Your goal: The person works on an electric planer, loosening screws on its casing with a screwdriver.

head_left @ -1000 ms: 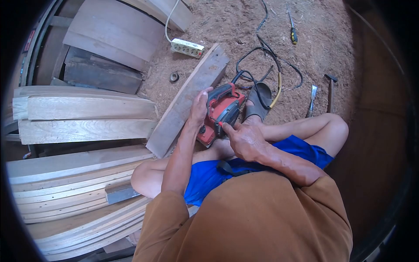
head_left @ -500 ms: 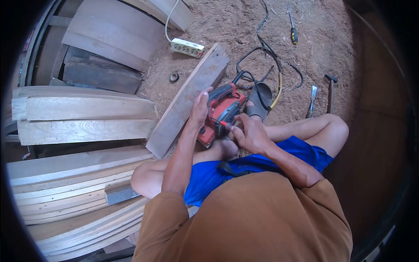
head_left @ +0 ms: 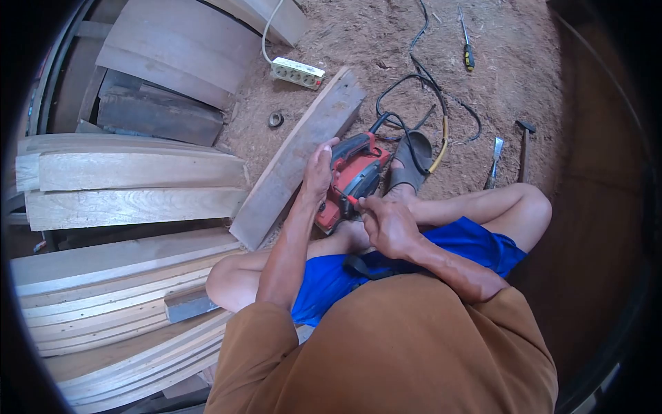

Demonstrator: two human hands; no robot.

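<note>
A red and black electric planer [head_left: 362, 165] rests tilted between my legs, beside a wooden beam. My left hand [head_left: 318, 174] grips the planer along its left side, fingers mostly hidden behind the body. In my right hand [head_left: 392, 226] is a small screwdriver [head_left: 352, 200] with a red handle, pinched between thumb and fingers. It points at the planer's near left side; whether its tip touches a screw I cannot tell. The planer's black cord [head_left: 379, 123] runs off from its far end.
The thick wooden beam [head_left: 296, 155] lies to the planer's left. Stacked boards [head_left: 138, 169] fill the left side. On the sawdust-covered ground are a power strip [head_left: 298, 73], black ring [head_left: 276, 119], yellow-black screwdriver [head_left: 469, 56], chisel [head_left: 495, 160] and hammer [head_left: 525, 148]. A sandal [head_left: 414, 162] is on one foot.
My right hand has turned, its back now facing up and its fingers curled more tightly around the red handle. The left hand and planer stay almost in place.
</note>
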